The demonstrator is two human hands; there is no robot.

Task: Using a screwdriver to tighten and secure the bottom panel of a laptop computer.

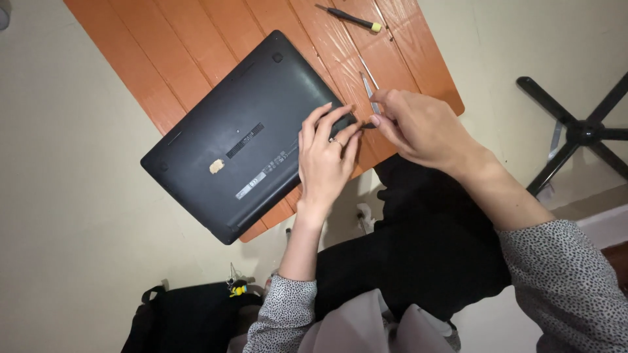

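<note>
Black and upside down, the laptop (245, 134) lies across the orange wooden table (196, 59), one corner hanging over the near edge. My left hand (324, 160) rests on that corner with its fingers spread and pressed flat. My right hand (418, 127) pinches something small and dark at the laptop's edge; I cannot tell what it is. Tweezers (369, 91) lie just beside it. A screwdriver (350, 17) lies near the far edge. I think I should hold the laptop still and pull gently.
</note>
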